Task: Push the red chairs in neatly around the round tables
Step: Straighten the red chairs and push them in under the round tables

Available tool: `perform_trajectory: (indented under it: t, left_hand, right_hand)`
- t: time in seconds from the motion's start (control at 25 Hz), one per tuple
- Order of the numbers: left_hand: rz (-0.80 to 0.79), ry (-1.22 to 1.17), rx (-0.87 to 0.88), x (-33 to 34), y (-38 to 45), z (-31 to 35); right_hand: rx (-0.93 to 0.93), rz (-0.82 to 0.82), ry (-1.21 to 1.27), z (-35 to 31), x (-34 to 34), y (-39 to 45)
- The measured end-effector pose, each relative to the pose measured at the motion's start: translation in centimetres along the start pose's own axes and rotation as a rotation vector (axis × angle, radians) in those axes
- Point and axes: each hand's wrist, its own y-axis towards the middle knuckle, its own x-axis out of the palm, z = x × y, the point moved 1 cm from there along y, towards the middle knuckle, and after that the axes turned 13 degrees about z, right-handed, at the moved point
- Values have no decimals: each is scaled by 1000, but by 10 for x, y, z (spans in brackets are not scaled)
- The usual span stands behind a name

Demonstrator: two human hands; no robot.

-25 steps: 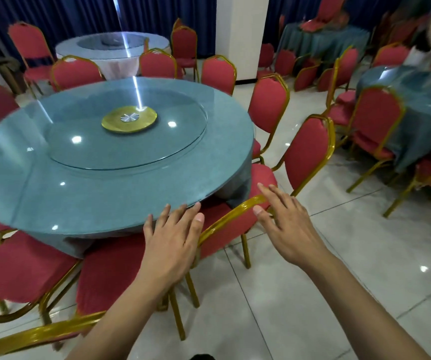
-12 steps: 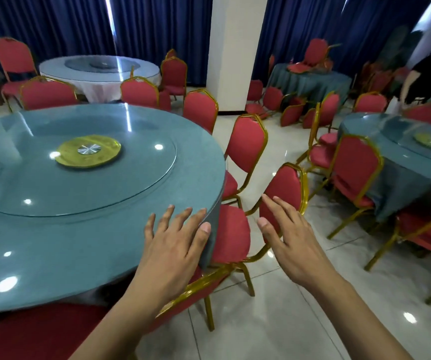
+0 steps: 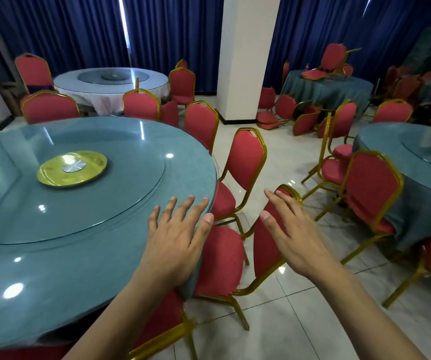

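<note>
With both grips wide and holding nothing, the left hand (image 3: 176, 242) over the round teal glass-topped surface's (image 3: 84, 203) right edge, the right hand (image 3: 291, 233) risks skewing the nearest gold-framed red padded chair (image 3: 235, 255) there by pushing one-sidedly.

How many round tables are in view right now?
4: the big teal table under the left hand, a white-clothed one behind it, a teal one stacked with chairs, another at right. Others may be hidden.

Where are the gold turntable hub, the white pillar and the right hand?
gold turntable hub (image 3: 72, 168): head view, on its gold disc.
white pillar (image 3: 245, 58): head view, on its front face.
right hand (image 3: 291, 233): head view, on its back.
</note>
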Motion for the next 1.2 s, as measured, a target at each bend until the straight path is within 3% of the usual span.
perform_trajectory:
  t: [0.24,0.52,1.0,1.2]
  left_hand:
    - [48,20,-78,72,59,91]
    - [94,53,-161,154,117,190]
    - [252,220,-436,226,224,223]
    - [263,208,-492,269,294,241]
  right_hand:
    - [-114,-3,54,107,-22,85]
    - [-268,-125,81,206,-42,200]
    - [-548,-286,243,253,16,383]
    - [-579,-318,269,288,29,463]
